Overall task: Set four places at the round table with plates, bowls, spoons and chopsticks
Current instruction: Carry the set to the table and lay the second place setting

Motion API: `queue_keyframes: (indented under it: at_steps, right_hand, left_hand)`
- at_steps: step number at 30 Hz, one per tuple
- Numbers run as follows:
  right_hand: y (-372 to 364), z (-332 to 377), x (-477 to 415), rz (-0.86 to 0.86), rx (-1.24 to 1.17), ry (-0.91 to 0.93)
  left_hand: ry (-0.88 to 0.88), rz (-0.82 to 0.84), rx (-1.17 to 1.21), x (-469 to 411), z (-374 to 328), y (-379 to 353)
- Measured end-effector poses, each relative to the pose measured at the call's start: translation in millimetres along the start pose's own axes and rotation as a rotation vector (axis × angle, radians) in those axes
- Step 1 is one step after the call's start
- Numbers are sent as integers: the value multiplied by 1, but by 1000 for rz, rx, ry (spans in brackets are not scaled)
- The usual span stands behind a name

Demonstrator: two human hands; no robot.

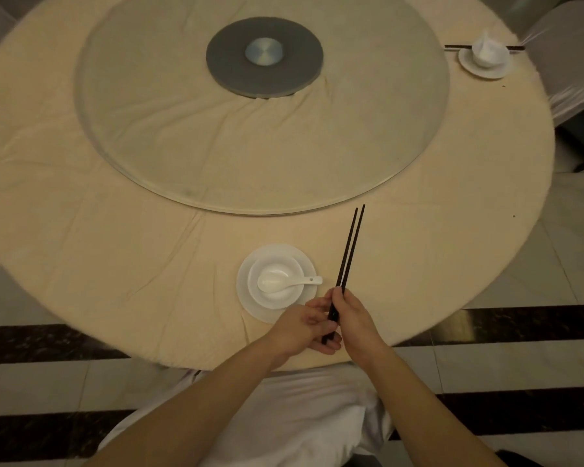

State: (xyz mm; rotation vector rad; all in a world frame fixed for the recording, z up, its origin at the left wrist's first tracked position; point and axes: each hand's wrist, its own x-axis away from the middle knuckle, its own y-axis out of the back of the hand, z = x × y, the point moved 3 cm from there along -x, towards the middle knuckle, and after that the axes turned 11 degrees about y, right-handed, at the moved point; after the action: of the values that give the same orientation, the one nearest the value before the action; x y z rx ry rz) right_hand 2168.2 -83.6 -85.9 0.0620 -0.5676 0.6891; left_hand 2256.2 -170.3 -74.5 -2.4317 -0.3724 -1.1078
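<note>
A white plate [246,298] lies near the table's front edge with a white bowl [292,293] on it. A white spoon [277,282] rests in the bowl, handle pointing right. Just right of the plate, a pair of dark chopsticks [349,247] points away from me. My right hand [351,315] grips their near end, and my left hand [304,326] holds the same end from the left. At the far right a second plate [469,64] carries a bowl [489,52] with a spoon, and dark chopsticks [455,46] lie behind it.
The round table [115,264] has a beige cloth and a large glass turntable [182,146] with a dark hub [264,57]. A white-covered chair [300,416] stands below me, another chair [570,55] at the far right. Tiled floor lies to the right.
</note>
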Motion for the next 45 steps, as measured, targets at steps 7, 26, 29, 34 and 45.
queue_keyframes:
  at_steps: [7,26,29,34,45]
  right_hand:
    - [8,-13,9,71,214,35]
    - [26,-36,-11,-125,142,-77]
    - [18,-41,-19,-93,192,-96]
    - [6,-49,-29,-72,278,-97]
    - [1,-48,-36,-91,347,-43]
  left_hand:
    - [43,3,-14,0,11,-2]
    - [134,-107,-68,-16,33,9]
    - [160,-149,-6,-18,38,15]
    - [169,-197,41,-20,48,25]
    - [156,-226,102,-21,46,28]
